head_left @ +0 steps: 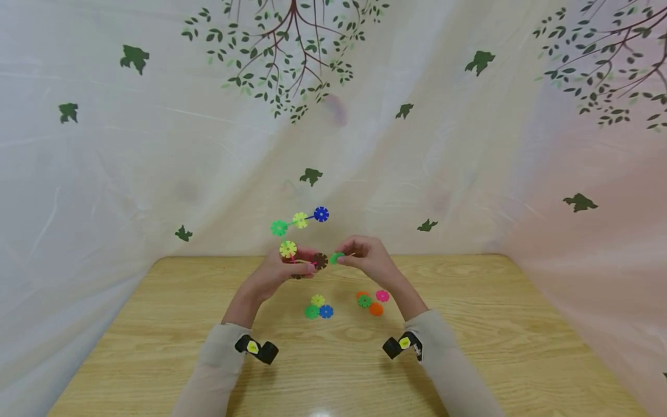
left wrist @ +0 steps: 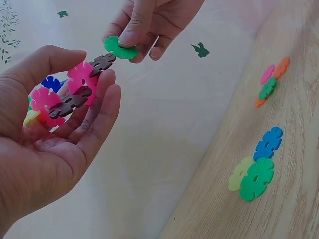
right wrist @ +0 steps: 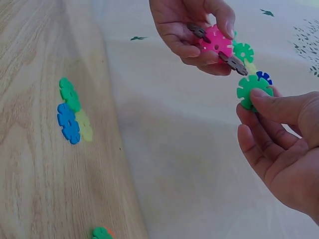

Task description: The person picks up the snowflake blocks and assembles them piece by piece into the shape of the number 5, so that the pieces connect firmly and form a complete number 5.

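The left hand point(head_left: 272, 274) has its grip on a chain of linked notched discs, thumb and fingers around the pink point(left wrist: 81, 78) and dark brown point(head_left: 320, 261) pieces near its lower end. From there the chain rises above the hand through a lower yellow disc point(head_left: 288, 249), a linked green disc point(head_left: 279, 228) and an upper yellow disc point(head_left: 300, 220) to a dark blue disc point(head_left: 321, 214) at the top. The right hand point(head_left: 369, 258) has its grip pinched on a single green disc point(right wrist: 253, 84), thumb against fingers, held just beside the brown piece; whether the two touch, I cannot tell. Both hands are raised over the far part of the wooden worktop point(head_left: 469, 336). Nearer the person, a yellow point(head_left: 318, 299), a green point(head_left: 311, 312) and a blue disc point(head_left: 326, 311) lie close together; to their right sits another cluster with pink point(head_left: 383, 296), green point(head_left: 364, 301) and orange point(head_left: 376, 309) discs. Black straps point(head_left: 244, 344) circle the pale sleeves point(head_left: 208, 370).
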Action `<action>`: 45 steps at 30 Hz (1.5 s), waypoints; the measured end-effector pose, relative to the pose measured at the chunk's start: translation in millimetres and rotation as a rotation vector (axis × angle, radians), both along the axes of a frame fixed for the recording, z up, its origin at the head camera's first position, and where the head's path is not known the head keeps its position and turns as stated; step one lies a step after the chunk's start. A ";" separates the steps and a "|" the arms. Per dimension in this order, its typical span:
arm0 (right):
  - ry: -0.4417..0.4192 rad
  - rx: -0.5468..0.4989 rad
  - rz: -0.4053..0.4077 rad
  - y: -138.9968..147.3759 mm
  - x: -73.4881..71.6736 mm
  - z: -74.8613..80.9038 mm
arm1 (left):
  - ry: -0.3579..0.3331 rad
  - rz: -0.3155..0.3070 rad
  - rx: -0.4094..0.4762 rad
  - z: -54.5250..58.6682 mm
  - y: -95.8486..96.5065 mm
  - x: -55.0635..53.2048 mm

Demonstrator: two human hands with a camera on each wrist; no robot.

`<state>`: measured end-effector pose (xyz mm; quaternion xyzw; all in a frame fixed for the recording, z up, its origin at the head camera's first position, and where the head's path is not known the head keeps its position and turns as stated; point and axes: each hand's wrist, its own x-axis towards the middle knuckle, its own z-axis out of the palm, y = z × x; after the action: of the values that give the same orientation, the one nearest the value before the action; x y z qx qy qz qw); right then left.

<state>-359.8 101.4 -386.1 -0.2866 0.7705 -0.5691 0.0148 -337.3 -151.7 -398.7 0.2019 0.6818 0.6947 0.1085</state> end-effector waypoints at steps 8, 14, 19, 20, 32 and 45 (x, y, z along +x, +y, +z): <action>0.020 -0.056 -0.031 -3.8 2.9 -2.6 | -0.001 0.000 -0.012 0.0 0.0 1.8; 0.044 -0.056 -0.037 -5.4 4.3 -2.2 | -0.008 0.005 -0.012 -0.2 0.0 2.1; 0.083 -0.056 -0.047 -6.3 4.8 -2.4 | 0.003 0.001 -0.015 -1.3 -0.1 2.1; 0.092 -0.057 -0.046 -6.5 5.1 -2.3 | 0.006 0.000 -0.013 -2.0 0.0 1.8; 0.171 -0.089 -0.018 -6.6 6.8 -4.6 | 0.018 0.006 -0.024 -4.5 1.8 2.3; 0.189 -0.117 -0.037 -4.7 7.1 -5.7 | 0.048 0.020 -0.010 -3.2 5.1 3.3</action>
<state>-352.7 96.7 -391.8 -0.3253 0.7392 -0.5836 -0.0851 -334.0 -146.6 -402.0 0.2112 0.6896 0.6874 0.0860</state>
